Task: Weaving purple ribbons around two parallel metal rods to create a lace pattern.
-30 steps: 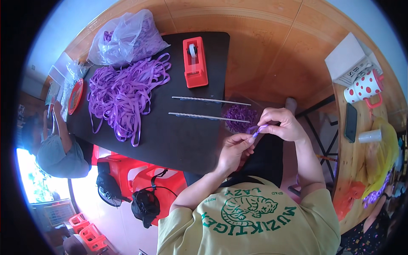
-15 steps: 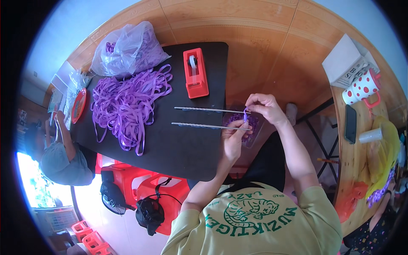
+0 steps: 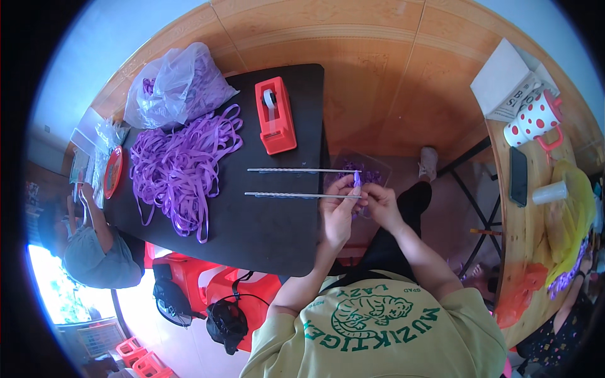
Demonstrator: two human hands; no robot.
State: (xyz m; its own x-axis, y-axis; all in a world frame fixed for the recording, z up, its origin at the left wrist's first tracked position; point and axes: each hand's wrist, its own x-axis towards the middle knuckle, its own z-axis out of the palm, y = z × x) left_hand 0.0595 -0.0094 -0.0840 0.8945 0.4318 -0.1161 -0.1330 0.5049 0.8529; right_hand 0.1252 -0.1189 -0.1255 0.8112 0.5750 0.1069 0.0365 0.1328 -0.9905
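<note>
Two thin metal rods, the far one (image 3: 296, 170) and the near one (image 3: 290, 195), lie parallel on the dark table (image 3: 277, 233) and stick out past its right edge. A short purple ribbon (image 3: 357, 179) is looped around their free ends. My left hand (image 3: 336, 217) pinches the ribbon by the near rod's tip. Close beside it, my right hand (image 3: 383, 206) has its fingers curled in at the near rod's end; what they grip is too small to make out. Left of the rods lies a heap of purple ribbon (image 3: 173, 167).
A red tape dispenser (image 3: 275, 120) and a clear bag of ribbon (image 3: 170, 88) stand on the table. Below my hands is a clear box (image 3: 384, 165) with purple pieces. A wooden table (image 3: 504, 252) at right holds a dotted cup (image 3: 534, 120) and a phone (image 3: 518, 176). Other people sit at both sides.
My right hand has come down from the far rod's tip to the near rod's tip, beside my left hand. The ribbon now spans both rod ends. The whole view has shifted slightly.
</note>
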